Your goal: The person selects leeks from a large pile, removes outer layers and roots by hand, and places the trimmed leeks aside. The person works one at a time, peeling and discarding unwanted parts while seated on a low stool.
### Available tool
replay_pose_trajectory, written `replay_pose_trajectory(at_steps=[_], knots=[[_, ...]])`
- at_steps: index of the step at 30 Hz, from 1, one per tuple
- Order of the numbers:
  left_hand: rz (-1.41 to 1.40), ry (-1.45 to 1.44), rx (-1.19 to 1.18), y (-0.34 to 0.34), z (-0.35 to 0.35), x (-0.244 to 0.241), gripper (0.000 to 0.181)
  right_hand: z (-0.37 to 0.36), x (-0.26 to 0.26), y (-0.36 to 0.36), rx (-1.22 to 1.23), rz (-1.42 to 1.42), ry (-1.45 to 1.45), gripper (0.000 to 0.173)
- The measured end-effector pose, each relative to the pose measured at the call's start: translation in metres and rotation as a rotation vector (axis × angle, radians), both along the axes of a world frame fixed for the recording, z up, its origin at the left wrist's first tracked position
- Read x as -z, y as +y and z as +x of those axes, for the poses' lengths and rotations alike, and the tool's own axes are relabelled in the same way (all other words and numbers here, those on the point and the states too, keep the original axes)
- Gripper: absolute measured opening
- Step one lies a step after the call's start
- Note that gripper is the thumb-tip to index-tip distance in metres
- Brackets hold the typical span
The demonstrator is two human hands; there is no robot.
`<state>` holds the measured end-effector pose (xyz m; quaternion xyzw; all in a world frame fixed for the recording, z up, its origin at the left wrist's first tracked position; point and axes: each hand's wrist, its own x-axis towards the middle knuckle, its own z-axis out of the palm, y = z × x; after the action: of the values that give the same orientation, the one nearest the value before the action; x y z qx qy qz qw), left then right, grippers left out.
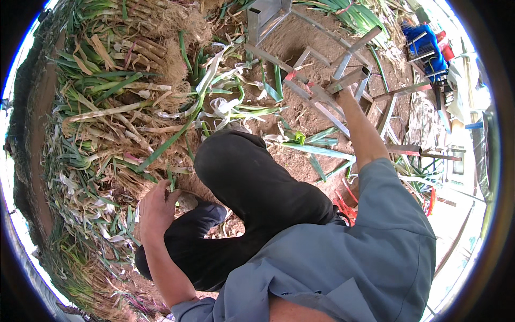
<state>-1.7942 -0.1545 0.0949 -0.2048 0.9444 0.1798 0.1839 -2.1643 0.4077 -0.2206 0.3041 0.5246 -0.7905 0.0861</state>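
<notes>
My left hand (157, 209) hovers beside my knee, at the edge of a heap of leeks or large green onions (120, 108) with dry, stringy roots. Its thumb and fingers are apart, and nothing shows between them. A long green leaf (177, 143) slants across the heap above that hand. On the other side, my right arm reaches out to a frame of square metal tubing (349, 79). My right hand (342, 91) grips the frame, its fingers partly hidden behind a tube end. Bits of red tape or paint mark some of the bars.
Loose leaves (318, 149) and pale peelings (225, 106) litter the soil. Red plastic strips (345, 207) lie by my right hip. A metal stand (268, 20) is at the top; more green stalks (362, 20) lie beyond. A blue object (426, 46) stands far right.
</notes>
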Motion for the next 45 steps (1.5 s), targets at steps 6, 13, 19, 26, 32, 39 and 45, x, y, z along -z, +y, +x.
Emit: replay_pose_trajectory(at_steps=[6, 13, 19, 26, 32, 39, 45], knots=[[0.047, 0.007, 0.083, 0.009, -0.012, -0.004, 0.035, 0.021, -0.011, -0.016, -0.047, -0.073, -0.017, 0.028], [0.087, 0.032, 0.121, 0.013, -0.025, -0.006, 0.037, 0.067, -0.028, -0.081, -0.109, -0.087, 0.025, 0.027], [0.068, 0.022, 0.107, 0.019, -0.024, -0.015, 0.037, 0.081, -0.001, -0.091, -0.050, 0.045, 0.046, 0.019], [0.073, 0.095, 0.203, 0.011, -0.022, -0.013, 0.039, 0.071, 0.041, 0.012, -0.156, 0.791, 0.202, 0.019], [0.056, 0.143, 0.194, 0.012, 0.006, -0.020, 0.036, 0.186, -0.086, -0.046, -0.269, 0.764, 0.427, 0.030], [0.109, 0.206, 0.298, 0.025, 0.006, -0.010, 0.034, 0.218, -0.152, -0.133, -0.488, 0.688, 0.419, 0.042], [0.152, 0.219, 0.341, 0.043, 0.006, -0.024, 0.027, 0.120, -0.261, -0.307, -0.627, 0.634, 0.854, 0.037]])
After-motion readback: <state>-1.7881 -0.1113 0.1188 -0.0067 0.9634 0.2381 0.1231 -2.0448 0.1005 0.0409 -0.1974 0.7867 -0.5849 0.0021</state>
